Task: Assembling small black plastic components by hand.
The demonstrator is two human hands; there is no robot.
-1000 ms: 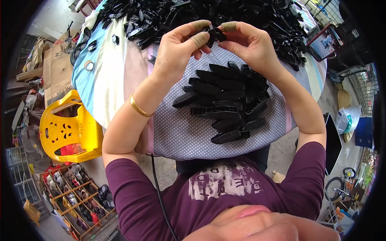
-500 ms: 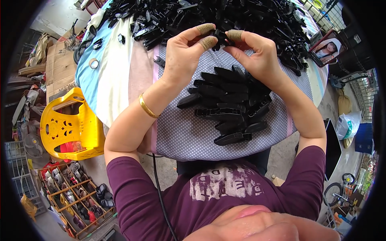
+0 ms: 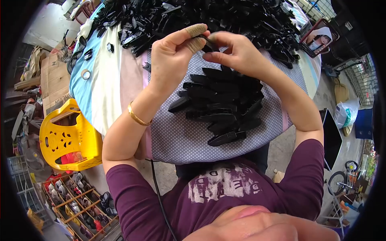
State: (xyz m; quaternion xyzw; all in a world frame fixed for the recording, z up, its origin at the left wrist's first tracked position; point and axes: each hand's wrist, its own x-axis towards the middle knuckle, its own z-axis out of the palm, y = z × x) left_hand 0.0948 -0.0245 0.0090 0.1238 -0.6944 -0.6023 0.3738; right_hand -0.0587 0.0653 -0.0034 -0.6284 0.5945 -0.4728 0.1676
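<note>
My left hand (image 3: 175, 54) and my right hand (image 3: 233, 54) meet over the far part of the table, both with fingers pinched on one small black plastic part (image 3: 208, 46). Tan tape wraps fingertips of my left hand, and the fingers cover much of the part, so its full shape is hidden. Nearer to me, just below the hands, lies a small heap of long black plastic pieces (image 3: 221, 100) on a grey dotted cloth (image 3: 173, 140). Beyond the hands a big pile of black plastic parts (image 3: 173, 20) spreads across the table's far side.
A roll of tape (image 3: 85, 74) lies on the blue cloth at the left. At the right edge stands a phone (image 3: 317, 39) in a holder. A yellow plastic chair (image 3: 70, 136) is left of the table, with a shoe rack (image 3: 80, 201) nearer. A black cable (image 3: 157, 188) hangs beside me.
Both hands have shifted slightly left, still together on a black part. My right hand has turned, and more of the part shows between the fingers. The whole view has moved a little.
</note>
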